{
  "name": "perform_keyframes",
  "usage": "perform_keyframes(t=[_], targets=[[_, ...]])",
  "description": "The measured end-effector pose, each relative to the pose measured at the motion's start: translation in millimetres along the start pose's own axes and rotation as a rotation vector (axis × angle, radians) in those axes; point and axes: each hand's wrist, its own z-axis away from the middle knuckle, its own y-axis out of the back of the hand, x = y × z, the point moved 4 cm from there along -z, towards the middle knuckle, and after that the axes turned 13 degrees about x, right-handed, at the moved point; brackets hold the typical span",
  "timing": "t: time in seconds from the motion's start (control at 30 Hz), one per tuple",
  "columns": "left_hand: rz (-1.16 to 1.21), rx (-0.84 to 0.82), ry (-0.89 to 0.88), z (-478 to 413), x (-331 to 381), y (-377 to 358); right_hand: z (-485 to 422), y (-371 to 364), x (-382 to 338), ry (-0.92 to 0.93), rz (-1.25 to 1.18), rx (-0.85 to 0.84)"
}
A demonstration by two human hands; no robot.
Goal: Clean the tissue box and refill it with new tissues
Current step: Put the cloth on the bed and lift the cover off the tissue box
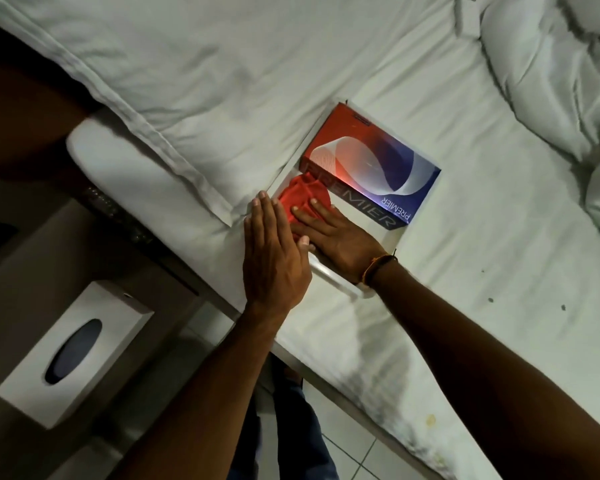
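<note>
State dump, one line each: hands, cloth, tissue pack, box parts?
left hand: open, flat at the white base's edge
right hand: open, pressing the red cloth
red cloth: crumpled, on the base
white base: on the bed, uncovered
tissue pack: lying flat on the base
white cover: off, slot up

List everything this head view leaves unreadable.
All in the head view:
1. White base: the right hand, red cloth and tissue pack cover most of its inside, so its cleanliness is unknown.
2. Red cloth: partly under the right hand, so its full extent is hidden.
3. Left hand: seen from the back; contact with the base's wall is unclear.
4. White cover: blurred, oval opening dark; contents unknown.
</note>
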Motion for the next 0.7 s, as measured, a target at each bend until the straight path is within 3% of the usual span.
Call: perform_keyframes(t=[0.2, 0.3, 0.43, 0.53, 0.7], targets=[[0.04, 0.008, -0.008, 2.0, -5.2, 2.8, -3.1, 12.2, -7.2, -0.057, -0.071, -0.031], [0.09, 0.029, 0.047, 8.7, -27.7, 12.5, -13.1, 37.6, -21.6, -0.171, -0.183, 0.195], [0.061, 0.083, 0.236, 31.7, -101.2, 39.9, -47.2, 53.3, -87.3, -0.065, -0.231, 0.415], [0.033, 0.135, 0.415, 71.1, -178.8, 69.4, -88.2, 34.1, -167.9, 0.053, -0.351, 0.38], [-0.039, 0.163, 0.714, 152.7, -303.3, 106.1, -143.3, -46.9, -281.8, 0.143, -0.466, 0.112]])
